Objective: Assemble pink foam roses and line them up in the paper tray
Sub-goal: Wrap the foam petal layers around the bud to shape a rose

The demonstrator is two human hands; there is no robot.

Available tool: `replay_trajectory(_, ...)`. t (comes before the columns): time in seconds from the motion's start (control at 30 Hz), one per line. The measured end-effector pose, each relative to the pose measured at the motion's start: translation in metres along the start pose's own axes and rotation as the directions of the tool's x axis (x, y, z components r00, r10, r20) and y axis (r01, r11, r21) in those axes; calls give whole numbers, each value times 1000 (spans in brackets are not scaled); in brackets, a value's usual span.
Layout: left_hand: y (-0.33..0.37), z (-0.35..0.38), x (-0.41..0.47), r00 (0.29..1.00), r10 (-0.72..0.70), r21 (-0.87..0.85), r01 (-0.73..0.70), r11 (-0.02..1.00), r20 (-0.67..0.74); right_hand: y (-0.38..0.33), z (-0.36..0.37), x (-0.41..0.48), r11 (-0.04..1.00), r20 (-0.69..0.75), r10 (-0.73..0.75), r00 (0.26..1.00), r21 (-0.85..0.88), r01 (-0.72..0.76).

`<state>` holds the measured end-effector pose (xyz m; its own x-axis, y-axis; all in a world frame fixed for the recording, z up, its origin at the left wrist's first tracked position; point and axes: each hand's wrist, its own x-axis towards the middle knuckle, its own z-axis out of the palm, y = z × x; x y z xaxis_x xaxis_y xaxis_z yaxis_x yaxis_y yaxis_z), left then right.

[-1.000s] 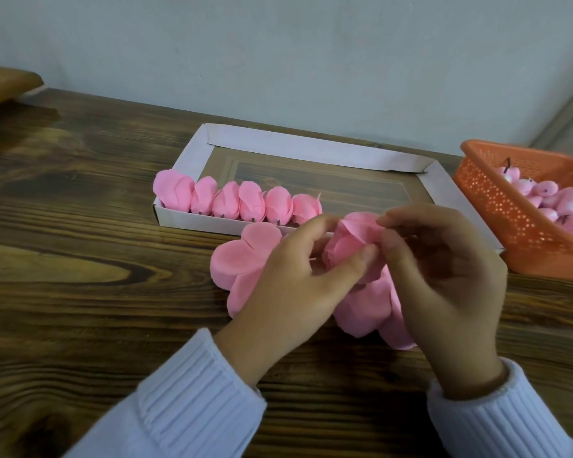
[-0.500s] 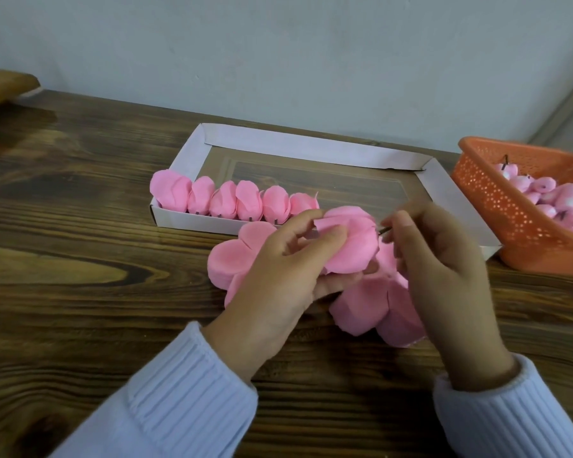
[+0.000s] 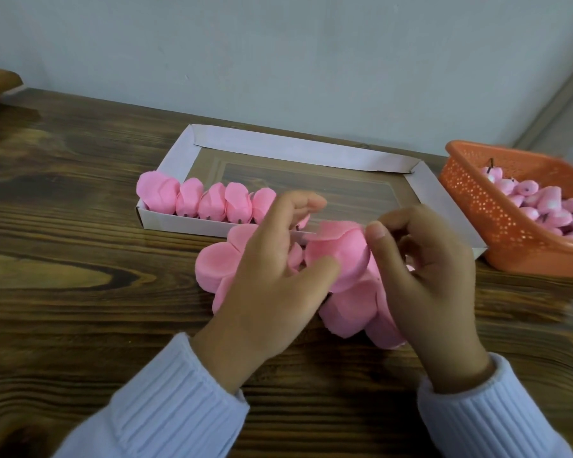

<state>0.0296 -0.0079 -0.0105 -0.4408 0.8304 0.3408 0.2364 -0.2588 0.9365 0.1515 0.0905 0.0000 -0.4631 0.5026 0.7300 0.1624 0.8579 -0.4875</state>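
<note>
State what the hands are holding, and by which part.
The right hand pinches the half-made pink foam rose at its right edge; the left hand steadies it, thumb pressing its lower front.

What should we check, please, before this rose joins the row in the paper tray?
1. Hold on the rose in progress: ok; the right hand pinches it and the left hand presses its thumb on it.
2. Wrapping finished: not ok; a top petal sticks out loose.
3. Free room in the paper tray beside the finished roses: ok.
4. Last rose in that row: cannot tell; the left hand mostly hides it.
5. Spare petals on the table: ok, beside the hands.
</note>
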Motion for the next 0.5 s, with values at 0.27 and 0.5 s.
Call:
replay_trajectory(0.27, 5, 0, 0, 945, 275, 388, -324, 863, 178, -2, 1, -1, 998, 95, -56, 994, 2, 56)
replay_trajectory(0.5, 2, 3, 2, 957, 148, 317, -225, 921, 250, -7, -1, -2, 971, 194, -26, 981, 238, -22)
